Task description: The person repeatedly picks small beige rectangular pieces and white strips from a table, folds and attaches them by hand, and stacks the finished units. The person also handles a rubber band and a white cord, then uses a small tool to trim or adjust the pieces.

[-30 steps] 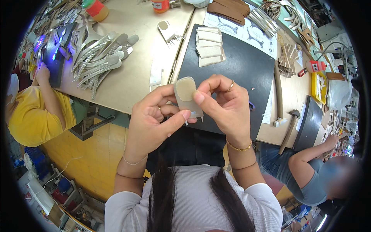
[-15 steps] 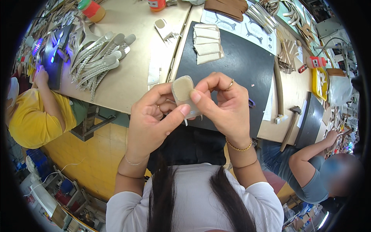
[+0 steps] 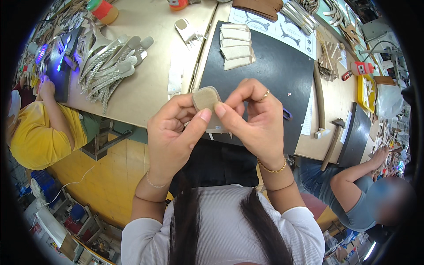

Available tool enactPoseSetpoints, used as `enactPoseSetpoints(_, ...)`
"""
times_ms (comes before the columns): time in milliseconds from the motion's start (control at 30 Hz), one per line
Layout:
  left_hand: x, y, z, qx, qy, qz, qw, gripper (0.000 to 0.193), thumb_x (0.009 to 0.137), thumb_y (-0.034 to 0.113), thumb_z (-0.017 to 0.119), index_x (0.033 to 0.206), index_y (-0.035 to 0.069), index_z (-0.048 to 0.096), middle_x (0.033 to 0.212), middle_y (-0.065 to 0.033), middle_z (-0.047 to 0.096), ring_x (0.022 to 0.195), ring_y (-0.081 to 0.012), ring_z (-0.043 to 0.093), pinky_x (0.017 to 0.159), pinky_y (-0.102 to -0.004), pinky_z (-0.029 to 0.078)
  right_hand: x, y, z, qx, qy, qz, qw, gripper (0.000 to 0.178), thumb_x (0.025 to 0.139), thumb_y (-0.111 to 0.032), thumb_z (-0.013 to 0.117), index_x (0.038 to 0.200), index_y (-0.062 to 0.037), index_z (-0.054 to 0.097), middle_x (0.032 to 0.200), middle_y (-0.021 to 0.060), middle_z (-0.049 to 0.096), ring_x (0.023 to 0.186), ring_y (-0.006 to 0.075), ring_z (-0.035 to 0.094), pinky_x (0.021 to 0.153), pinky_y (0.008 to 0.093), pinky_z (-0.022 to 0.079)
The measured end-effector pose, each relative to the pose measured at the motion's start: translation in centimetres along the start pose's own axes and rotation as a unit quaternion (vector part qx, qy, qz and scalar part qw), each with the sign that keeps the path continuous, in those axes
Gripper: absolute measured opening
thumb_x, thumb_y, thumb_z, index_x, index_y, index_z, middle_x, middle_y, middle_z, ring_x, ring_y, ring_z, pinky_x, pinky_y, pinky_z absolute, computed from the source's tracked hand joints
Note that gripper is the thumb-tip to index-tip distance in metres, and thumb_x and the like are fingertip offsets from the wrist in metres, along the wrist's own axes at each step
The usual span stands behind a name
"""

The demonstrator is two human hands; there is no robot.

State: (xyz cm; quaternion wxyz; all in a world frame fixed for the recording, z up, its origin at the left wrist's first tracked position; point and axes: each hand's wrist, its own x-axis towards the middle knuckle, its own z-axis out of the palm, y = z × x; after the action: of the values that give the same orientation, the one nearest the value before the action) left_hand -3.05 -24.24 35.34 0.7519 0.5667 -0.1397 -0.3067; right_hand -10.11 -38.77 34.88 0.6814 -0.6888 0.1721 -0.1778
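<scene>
The rounded leather-like tab is held up between the two hands, near the front edge of the black mat, and I see its long axis going mostly away from the body, with the rounded end far and leaning a little to the left. The left hand grips its left side, the thumb lying over the face and hiding a part of it; the right hand pinches its right edge between thumb and forefinger, so both are equally near for me. Beyond them, on the mat, lies a stack of beige pieces. A similar tab lies farther left on the worktop. A purple-handled tool is just beside the right hand, and a hammer rests well apart.
</scene>
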Motion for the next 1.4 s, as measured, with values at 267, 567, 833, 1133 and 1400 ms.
enactPoseSetpoints(267,0.0,0.1,0.3,0.008,0.010,-0.009,1.000,0.021,0.090,0.000,0.061,0.109,-0.006,0.059,0.096,-0.0068,0.068,0.084,-0.0069,0.061,0.070,-0.0199,0.047,0.1,0.5,0.0,0.024,0.016,-0.023,0.999,0.018,0.079,-0.011,0.077,0.085,-0.0004,0.064,0.075,-0.0024,0.058,0.065,0.0027,0.047,0.059,0.0181,0.041)
enactPoseSetpoints(567,0.1,-0.2,0.4,0.017,0.012,-0.008,1.000,0.017,0.089,-0.001,0.062,0.105,-0.005,0.059,0.095,-0.0058,0.067,0.084,-0.0067,0.061,0.070,-0.0193,0.047,0.0,0.2,0.0,0.036,-0.007,0.037,0.999,0.017,0.082,-0.013,0.074,0.086,0.0014,0.066,0.069,-0.0033,0.058,0.062,0.0019,0.048,0.057,0.0178,0.041)
enactPoseSetpoints(833,0.9,-1.0,0.3,-0.049,-0.002,-0.021,0.999,0.007,0.088,-0.001,0.064,0.091,0.000,0.057,0.084,0.0013,0.055,0.072,-0.0026,0.049,0.063,-0.0186,0.040,0.0,0.1,0.0,0.069,-0.005,0.062,0.996,0.016,0.083,-0.013,0.073,0.084,0.0006,0.066,0.068,-0.0047,0.056,0.062,0.0012,0.047,0.056,0.0171,0.039)
enactPoseSetpoints(1133,1.0,-2.2,-0.1,-0.020,0.004,0.056,0.998,0.009,0.086,-0.001,0.066,0.088,-0.002,0.058,0.088,-0.0016,0.052,0.077,-0.0059,0.045,0.068,-0.0208,0.040,0.3,0.3,0.1,0.060,-0.020,0.079,0.995,0.016,0.085,-0.014,0.072,0.085,0.0005,0.065,0.069,-0.0038,0.057,0.063,0.0016,0.048,0.056,0.0176,0.040)
enactPoseSetpoints(1400,4.2,-4.1,-4.4,0.412,0.102,0.150,0.893,0.036,0.079,0.017,0.077,0.104,-0.004,0.062,0.097,-0.0103,0.056,0.086,-0.0212,0.055,0.076,-0.0311,0.046,7.5,2.5,0.3,-0.076,-0.051,0.025,0.996,0.022,0.090,-0.021,0.067,0.089,0.0003,0.063,0.073,-0.0017,0.059,0.066,0.0031,0.051,0.057,0.0192,0.041)
